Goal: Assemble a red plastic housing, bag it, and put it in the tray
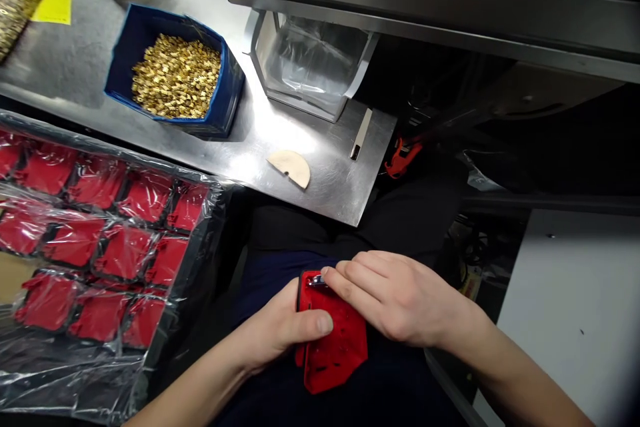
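Note:
Over my lap, my left hand (pixel 283 327) grips a red plastic housing (pixel 340 347) with a black edge. Its thumb lies across the inner face, and the other fingers are hidden behind. The fingers of my right hand (pixel 387 293) are bent over the housing's upper edge. Their tips touch a small shiny metal part (pixel 316 281) at the top corner; the right thumb is hidden. Beyond my hands, a pale half-round piece (pixel 291 167) and a flat cream-handled tool (pixel 361 135) lie on the metal bench (pixel 330 190).
A blue bin (pixel 233 97) holds many small brass-coloured pieces. Beside it, a grey bin (pixel 345 107) contains clear plastic. At left, a plastic-lined crate (pixel 200 240) holds rows of red housings. A metal ledge (pixel 425 20) overhangs the bench; a white panel (pixel 575 300) is at right.

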`<state>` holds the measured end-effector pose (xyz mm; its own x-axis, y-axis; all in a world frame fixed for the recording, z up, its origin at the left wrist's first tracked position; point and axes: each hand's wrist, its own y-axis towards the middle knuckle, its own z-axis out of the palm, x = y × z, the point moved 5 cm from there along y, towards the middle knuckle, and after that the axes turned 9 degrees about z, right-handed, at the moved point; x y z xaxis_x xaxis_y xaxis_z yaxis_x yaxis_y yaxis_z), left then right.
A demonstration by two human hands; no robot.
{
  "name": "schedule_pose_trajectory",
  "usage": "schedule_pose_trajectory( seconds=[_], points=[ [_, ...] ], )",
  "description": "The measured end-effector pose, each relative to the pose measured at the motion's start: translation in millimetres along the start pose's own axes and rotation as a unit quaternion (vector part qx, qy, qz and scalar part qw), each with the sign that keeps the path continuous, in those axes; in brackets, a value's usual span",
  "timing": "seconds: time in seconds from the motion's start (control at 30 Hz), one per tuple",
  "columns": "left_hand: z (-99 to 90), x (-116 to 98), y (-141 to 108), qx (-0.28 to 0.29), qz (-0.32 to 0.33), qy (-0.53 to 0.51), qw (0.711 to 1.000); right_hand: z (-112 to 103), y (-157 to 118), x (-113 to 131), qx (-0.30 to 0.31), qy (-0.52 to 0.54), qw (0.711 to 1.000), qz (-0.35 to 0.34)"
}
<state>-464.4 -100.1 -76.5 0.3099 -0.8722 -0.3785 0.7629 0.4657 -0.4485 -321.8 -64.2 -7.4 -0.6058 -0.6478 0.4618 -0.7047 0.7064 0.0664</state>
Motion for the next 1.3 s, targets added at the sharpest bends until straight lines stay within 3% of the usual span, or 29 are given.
schedule_pose_trajectory(
  seconds=[0.07, 0.13, 0.23, 0.3, 0.4, 0.5, 0.63, 0.7, 0.77, 0.83, 0.93, 1.3],
  points=[
    [-1.0, 1, 0, -0.015, -0.001, -0.01, 1.0, -1, -3, -8, -0.019, 0.045, 0.999, -0.012],
    [-2.7, 2, 0, -0.034, -0.005, -0.015, 0.999, -3, -8, -27, -0.077, 0.112, 0.99, 0.034],
    [-3.7, 5, -2, -0.046, -0.015, -0.015, 0.999, 9, -17, -77, -0.169, 0.151, 0.939, 0.26],
    [-3.3, 5, -2, -0.049, -0.012, -0.016, 0.999, 31, -20, -104, -0.167, 0.138, 0.897, 0.385],
    [-3.4, 3, -4, -0.067, 0.008, -0.019, 0.998, 66, -10, -120, -0.139, 0.109, 0.889, 0.423],
    [-1.9, 1, -7, -0.067, 0.013, -0.017, 0.998, 81, 1, -115, -0.135, 0.116, 0.891, 0.417],
    [-1.1, 0, -10, -0.061, 0.019, -0.008, 0.998, 55, -6, -88, -0.178, 0.228, 0.865, 0.411],
    [-1.3, -1, -10, -0.058, 0.022, -0.007, 0.998, 33, -13, -68, -0.167, 0.265, 0.881, 0.354],
    [-0.5, 0, -8, -0.044, 0.016, -0.015, 0.999, 14, -17, -45, -0.118, 0.269, 0.923, 0.248],
    [1.9, 2, -4, -0.012, -0.002, -0.02, 1.0, 2, -22, -26, -0.064, 0.229, 0.958, 0.16],
    [5.5, 3, 1, 0.031, -0.021, -0.007, 0.999, -4, -24, -13, -0.011, 0.144, 0.983, 0.11],
    [4.6, 7, 0, 0.038, -0.035, -0.001, 0.999, -9, -10, 3, 0.006, -0.017, 1.0, 0.006]
  ],
)
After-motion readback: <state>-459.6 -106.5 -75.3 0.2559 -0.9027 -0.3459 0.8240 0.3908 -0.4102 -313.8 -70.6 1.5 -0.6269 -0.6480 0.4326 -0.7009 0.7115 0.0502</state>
